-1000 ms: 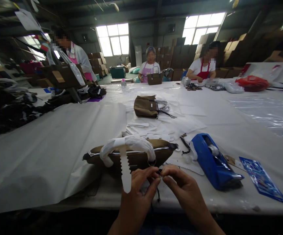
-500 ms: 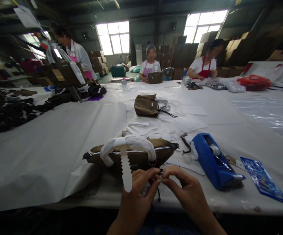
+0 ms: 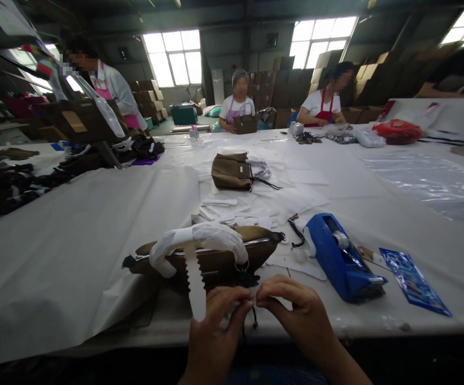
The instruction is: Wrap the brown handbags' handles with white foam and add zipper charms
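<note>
An olive-brown handbag point(image 3: 219, 270) with a silver zipper lies in front of me, its handle point(image 3: 216, 235) wrapped in white material. From the handle hangs a white strip with a toothed edge point(image 3: 195, 283). Close to the bag's near side, the thumb and forefinger of my left hand point(image 3: 222, 315) are pinched together. My right hand point(image 3: 296, 307) pinches the same way, its fingertips almost meeting the left ones. Whatever sits in the fingertips is too small to name. A thin black cord point(image 3: 255, 318) dangles just below them, and black trim point(image 3: 248, 279) shows at the bag's ring.
Right of the bag stand a blue tape dispenser point(image 3: 342, 262) and a blue printed packet point(image 3: 414, 280). A braided black cord point(image 3: 296, 232) lies behind. Further back are white paper strips point(image 3: 219, 211) and another brown bag point(image 3: 232, 171). Several co-workers are around the table.
Both hands have shifted slightly down and away from the bag's ring, still pinched close together. The small black piece at my fingertips now shows beside the ring. The whole view has turned a little right.
</note>
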Available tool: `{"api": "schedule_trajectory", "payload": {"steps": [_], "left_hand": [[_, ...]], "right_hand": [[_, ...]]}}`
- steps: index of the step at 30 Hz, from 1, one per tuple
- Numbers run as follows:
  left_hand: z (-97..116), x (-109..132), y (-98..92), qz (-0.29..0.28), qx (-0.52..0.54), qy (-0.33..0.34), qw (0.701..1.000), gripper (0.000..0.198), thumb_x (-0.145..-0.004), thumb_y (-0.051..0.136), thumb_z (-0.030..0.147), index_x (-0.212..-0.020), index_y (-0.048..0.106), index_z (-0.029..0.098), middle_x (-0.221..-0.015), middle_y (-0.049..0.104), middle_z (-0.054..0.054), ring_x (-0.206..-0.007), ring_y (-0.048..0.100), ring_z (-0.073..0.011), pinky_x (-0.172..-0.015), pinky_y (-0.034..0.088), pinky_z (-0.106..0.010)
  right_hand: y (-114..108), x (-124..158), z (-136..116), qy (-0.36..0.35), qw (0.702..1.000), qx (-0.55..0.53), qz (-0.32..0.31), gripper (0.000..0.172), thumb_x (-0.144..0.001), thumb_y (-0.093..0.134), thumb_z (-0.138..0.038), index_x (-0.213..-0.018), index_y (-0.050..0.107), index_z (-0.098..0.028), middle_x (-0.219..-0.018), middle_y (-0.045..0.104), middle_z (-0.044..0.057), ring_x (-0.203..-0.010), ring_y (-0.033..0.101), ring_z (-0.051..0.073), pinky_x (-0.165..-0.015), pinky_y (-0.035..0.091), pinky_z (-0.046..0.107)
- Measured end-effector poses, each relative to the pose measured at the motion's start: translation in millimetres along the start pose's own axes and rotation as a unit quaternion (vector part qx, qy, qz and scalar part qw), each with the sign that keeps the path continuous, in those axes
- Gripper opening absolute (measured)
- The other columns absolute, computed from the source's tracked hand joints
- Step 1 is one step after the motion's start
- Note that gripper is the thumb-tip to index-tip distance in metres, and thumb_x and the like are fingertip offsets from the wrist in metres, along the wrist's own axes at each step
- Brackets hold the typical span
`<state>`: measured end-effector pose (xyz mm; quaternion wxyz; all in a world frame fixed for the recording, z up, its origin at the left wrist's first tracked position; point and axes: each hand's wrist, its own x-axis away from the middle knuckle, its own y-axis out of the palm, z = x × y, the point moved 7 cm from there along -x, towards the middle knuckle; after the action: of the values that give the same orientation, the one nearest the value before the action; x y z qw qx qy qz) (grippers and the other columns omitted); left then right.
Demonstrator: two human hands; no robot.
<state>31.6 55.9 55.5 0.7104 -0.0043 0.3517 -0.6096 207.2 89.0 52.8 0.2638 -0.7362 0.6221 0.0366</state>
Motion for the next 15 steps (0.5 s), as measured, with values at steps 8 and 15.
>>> {"api": "schedule_trajectory", "payload": {"steps": [8, 15], "left_hand": [[-56.1, 31.7, 15.1, 0.027, 0.058, -0.239, 0.969, 0.035, -0.09, 0.065, 0.048, -0.114, 0.07, 0.024, -0.113, 0.076, -0.007, -0.104, 0.073, -0.0247, -0.093, 0.059, -0.036], [-69.7, 27.5, 32.7, 0.042, 0.112, -0.266, 0.956, 0.041, -0.087, 0.068, 0.048, -0.118, 0.068, 0.021, -0.113, 0.077, -0.008, -0.103, 0.074, -0.0244, -0.093, 0.059, -0.036]], "right_hand": [[22.4, 9.5, 55.3, 0.112, 0.991, 0.038, 0.067, 0.026, -0.087, 0.069, -0.028, -0.111, 0.067, -0.02, -0.095, 0.075, 0.005, -0.078, 0.071, 0.019, -0.068, 0.056, 0.028], [14.0, 13.8, 54.3, 0.137, 0.987, -0.051, 0.067, 0.029, -0.091, 0.066, -0.034, -0.118, 0.063, -0.022, -0.078, 0.074, 0.0, -0.067, 0.069, 0.016, -0.065, 0.056, 0.025]]}}
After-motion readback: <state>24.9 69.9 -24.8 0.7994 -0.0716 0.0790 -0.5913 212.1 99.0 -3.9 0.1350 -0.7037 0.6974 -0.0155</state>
